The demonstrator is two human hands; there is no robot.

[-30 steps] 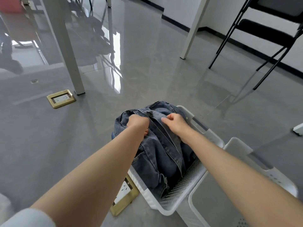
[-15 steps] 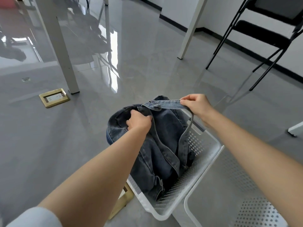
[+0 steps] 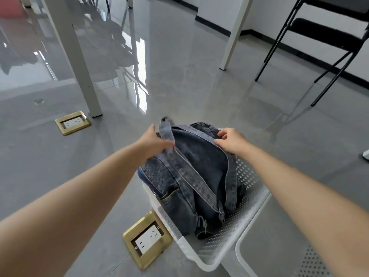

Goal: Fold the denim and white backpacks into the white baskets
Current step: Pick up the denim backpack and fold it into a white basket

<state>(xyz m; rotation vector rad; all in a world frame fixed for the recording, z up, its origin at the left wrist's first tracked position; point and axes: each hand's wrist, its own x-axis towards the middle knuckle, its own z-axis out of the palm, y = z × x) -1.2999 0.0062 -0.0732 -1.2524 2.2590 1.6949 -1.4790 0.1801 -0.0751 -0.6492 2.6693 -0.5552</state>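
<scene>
The denim backpack [image 3: 191, 172] lies partly inside a white perforated basket [image 3: 235, 232] on the grey floor, its top end sticking out over the far rim. My left hand [image 3: 153, 142] grips the left shoulder strap near the top of the bag. My right hand [image 3: 229, 139] pinches the right strap at the bag's upper right edge. Both straps run down the bag's back toward me. A second white basket [image 3: 259, 254] sits at the lower right, cut off by the frame. No white backpack is in view.
Two brass floor sockets are set into the floor, one [image 3: 146, 238] right beside the basket's near left corner, one [image 3: 72, 122] farther left. White table legs [image 3: 79, 62] stand beyond, and a black folding chair [image 3: 327, 43] stands at the back right.
My left hand shifted from the middle of the bag to the left strap. My right hand lowered its lifted strap onto the bag's upper right edge. The bag's back now lies spread open.
</scene>
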